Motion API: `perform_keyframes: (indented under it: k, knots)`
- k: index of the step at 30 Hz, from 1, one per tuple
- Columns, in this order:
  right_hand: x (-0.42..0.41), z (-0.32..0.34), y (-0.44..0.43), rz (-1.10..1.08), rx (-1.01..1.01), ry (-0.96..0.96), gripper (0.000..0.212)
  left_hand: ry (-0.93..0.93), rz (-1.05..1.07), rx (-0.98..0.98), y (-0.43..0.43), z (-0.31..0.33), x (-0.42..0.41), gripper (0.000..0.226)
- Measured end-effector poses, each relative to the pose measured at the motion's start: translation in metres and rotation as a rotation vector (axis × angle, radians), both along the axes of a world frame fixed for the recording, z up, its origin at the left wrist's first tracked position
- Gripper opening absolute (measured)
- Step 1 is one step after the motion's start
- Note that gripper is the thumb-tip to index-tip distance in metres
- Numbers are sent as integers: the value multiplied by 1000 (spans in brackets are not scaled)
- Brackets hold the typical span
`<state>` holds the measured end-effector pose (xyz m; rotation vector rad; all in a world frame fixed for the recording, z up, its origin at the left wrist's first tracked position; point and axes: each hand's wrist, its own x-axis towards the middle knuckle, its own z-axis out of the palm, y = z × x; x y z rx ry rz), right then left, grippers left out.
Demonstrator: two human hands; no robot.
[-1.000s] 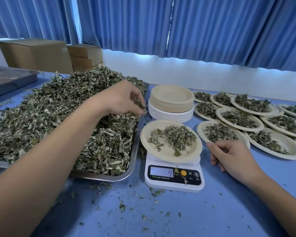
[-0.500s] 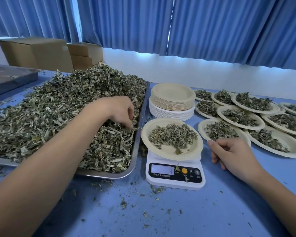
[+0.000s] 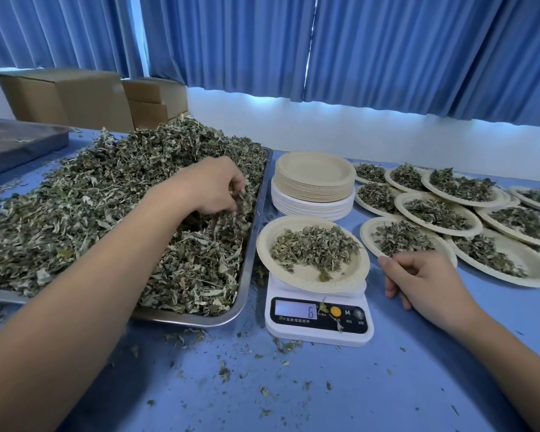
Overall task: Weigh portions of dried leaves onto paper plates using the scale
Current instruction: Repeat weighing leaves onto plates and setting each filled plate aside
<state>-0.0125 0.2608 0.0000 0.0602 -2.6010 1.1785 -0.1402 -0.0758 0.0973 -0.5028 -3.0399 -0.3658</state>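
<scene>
Checking in: how far along is the weighing?

— Well into it, I'd say. On my feed the filled plates lie overlapping across the right of the desk, each with its own small heap. I judge those portions done.

— And what's left?

— Plenty. The tray is heaped with leaves, and a tall stack of empty plates stands just behind the scale.

— The portion in hand?

— One plate sits on the scale with a loose heap on it. The display reads 6. I don't know the target weight, so I can't say if it's short, but it looks like it's being topped up.

— Hands?

— My left hand is in the tray near its right edge. Its fingers curl down into the leaves, closed on a small clump. My right hand rests on the desk just beside the scale, fingers loosely bent with nothing in them. The forefinger is close to the plate's rim, but I can't tell whether it touches
</scene>
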Motion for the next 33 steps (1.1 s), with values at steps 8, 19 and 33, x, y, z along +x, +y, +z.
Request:
perform_keyframes:
  k: [8,19,33]
  knots:
    - [0,0,0,7,-10,-3,49,74,-43,33,-3,3,-1,21]
    - [1,0,1,4,-10,-13,49,-91,-194,230,-1,7,5,10]
    - [0,0,1,-9,3,-27,48,-195,-171,540,4,10,7,11]
